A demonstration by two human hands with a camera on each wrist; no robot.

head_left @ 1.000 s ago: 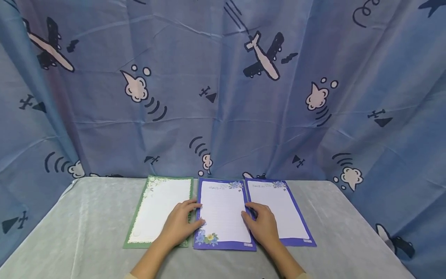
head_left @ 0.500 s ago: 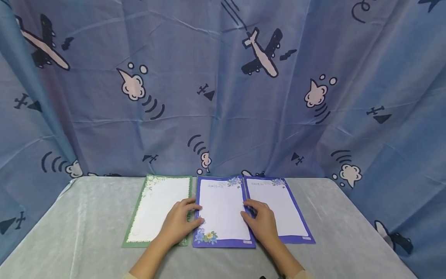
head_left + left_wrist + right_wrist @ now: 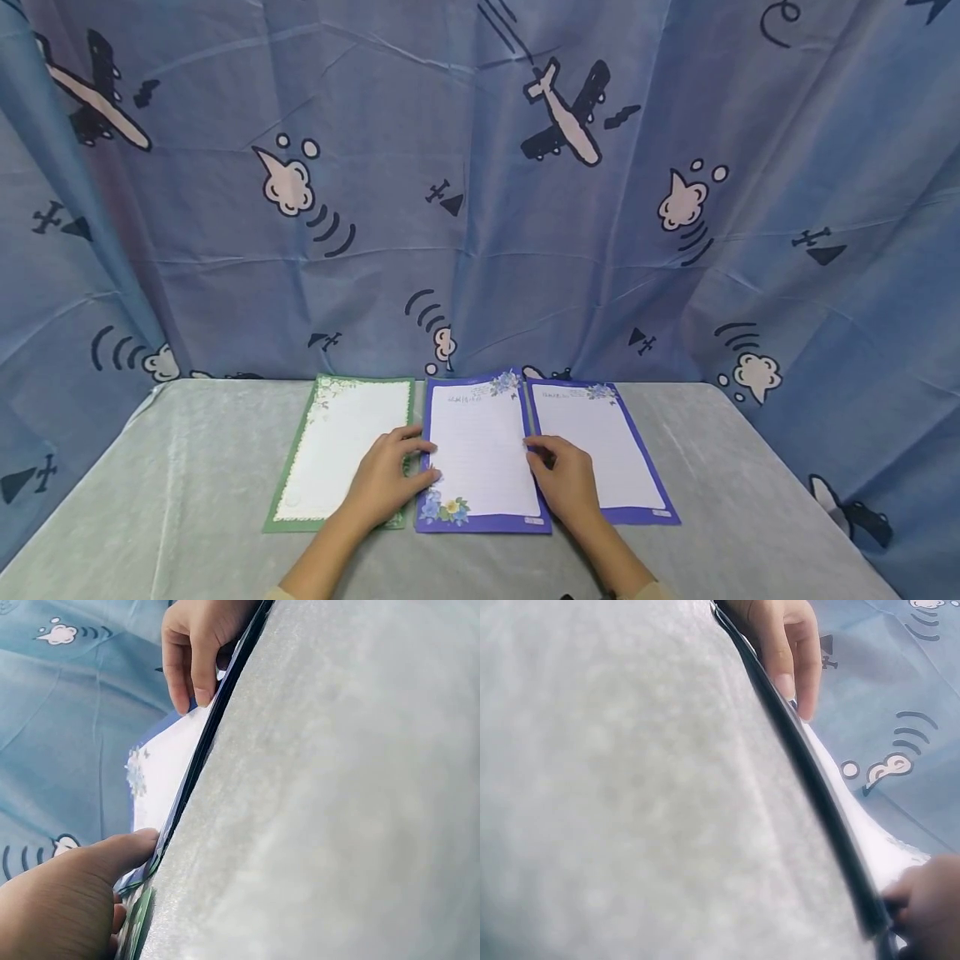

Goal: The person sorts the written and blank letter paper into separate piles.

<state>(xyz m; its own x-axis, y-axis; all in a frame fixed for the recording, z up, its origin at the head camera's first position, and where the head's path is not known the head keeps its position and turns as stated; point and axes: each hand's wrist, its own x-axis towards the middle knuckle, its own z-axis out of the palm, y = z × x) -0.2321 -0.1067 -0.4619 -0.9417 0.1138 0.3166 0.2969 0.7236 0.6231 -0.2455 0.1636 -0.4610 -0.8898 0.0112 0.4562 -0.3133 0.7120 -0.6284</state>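
In the head view, a purple-bordered writing pad [image 3: 480, 458] with printed flowers lies between my two hands. My left hand [image 3: 382, 475] rests on its left edge, the thumb [image 3: 142, 844] lying on the page in the left wrist view. On the opposite edge, my right hand [image 3: 566, 475] pinches the top sheet [image 3: 491, 408] between thumb and forefinger. That sheet bows up, its far right corner raised above the pad. The right wrist view shows the pad's thick dark side [image 3: 817, 795] and a blurred part of my right hand [image 3: 930, 907].
To the left lies a green-bordered pad [image 3: 337, 442], partly under my left hand and forearm. A second purple-bordered pad [image 3: 600, 458] lies to the right, behind my right hand. All sit on a pale grey cloth-covered table [image 3: 202, 467]. A blue airplane-print curtain [image 3: 390, 217] hangs behind.
My right thumb and forefinger have closed together on the middle pad's edge. The far right corner of its top sheet has risen. My left hand stays on the left edge.
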